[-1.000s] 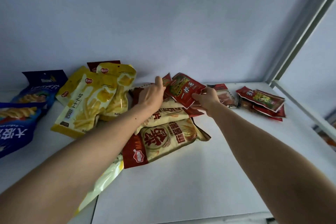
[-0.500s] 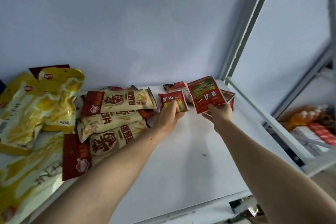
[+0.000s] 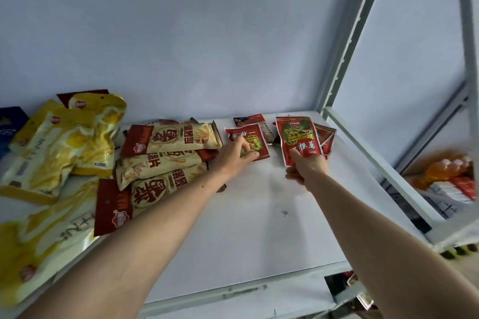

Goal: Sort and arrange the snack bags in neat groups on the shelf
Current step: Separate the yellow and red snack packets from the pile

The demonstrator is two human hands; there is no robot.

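Far left of the frame there's a heap of yellow snack bags, then the cream-and-red chip bags stacked at centre left. The left hand pinches a small red packet lying on the white shelf. Right of centre, the right hand grips another red packet upright (more red ones sit behind it).

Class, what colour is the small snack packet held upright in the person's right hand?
Red, with a green picture panel; head view.
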